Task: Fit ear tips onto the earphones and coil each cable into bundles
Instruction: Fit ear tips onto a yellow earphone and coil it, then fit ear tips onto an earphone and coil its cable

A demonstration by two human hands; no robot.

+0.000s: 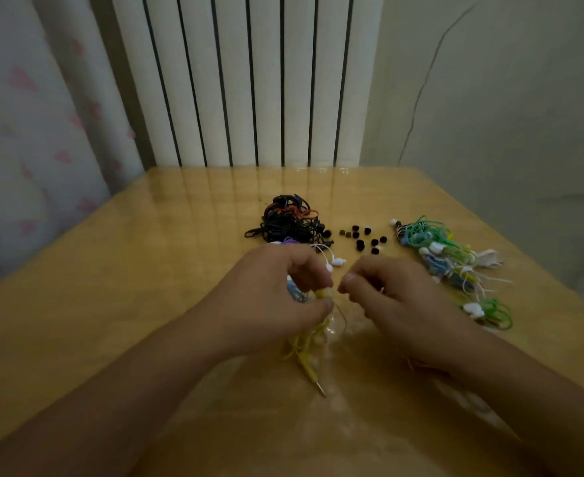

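Hands (332, 297) mid-table (146, 270); bare wood left, piles beyond.

Right hand (392, 297) grip contents hidden; yellow earbud (323, 293) blurred behind left hand (277, 301) fingers.

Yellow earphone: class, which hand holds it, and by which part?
The left hand pinches the yellow earphone at its earbud end; its cable hangs below. Whether the right hand holds anything cannot be told.

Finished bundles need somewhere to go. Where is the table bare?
Bare: the left half of the table, left of the black earphone heap; also the far strip beneath the radiator. Crowded: the loose ear tips, the green-and-white bundles rightward.
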